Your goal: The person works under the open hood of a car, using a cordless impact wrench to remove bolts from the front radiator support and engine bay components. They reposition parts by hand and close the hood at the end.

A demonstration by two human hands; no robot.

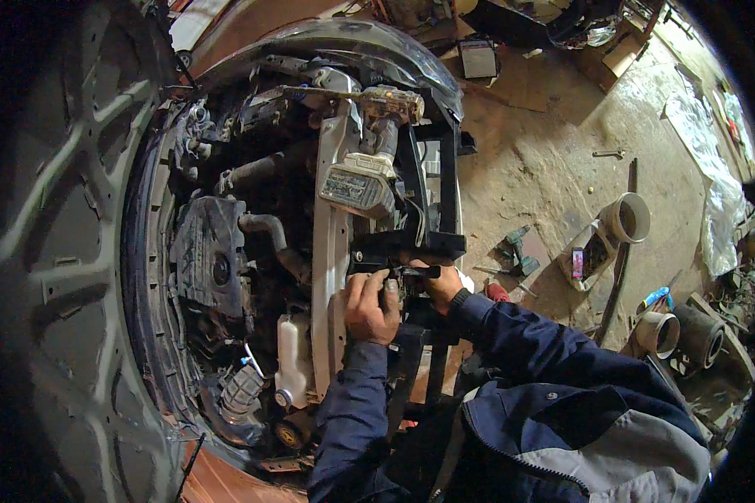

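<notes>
A car engine (205,260) lies to your left, beside a black frame (424,243). Your left hand (373,312) and right hand (439,291) work there. Nearer the right, across its fingers, lies a short dark bar (424,272), running left-right, visible end pointing right; whether either grip is closed, I cannot tell.

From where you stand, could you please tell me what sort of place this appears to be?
Probably a vehicle repair workshop: there is a raised hood with an exposed engine beside it, and a wrench lies on the dirty floor.
</notes>
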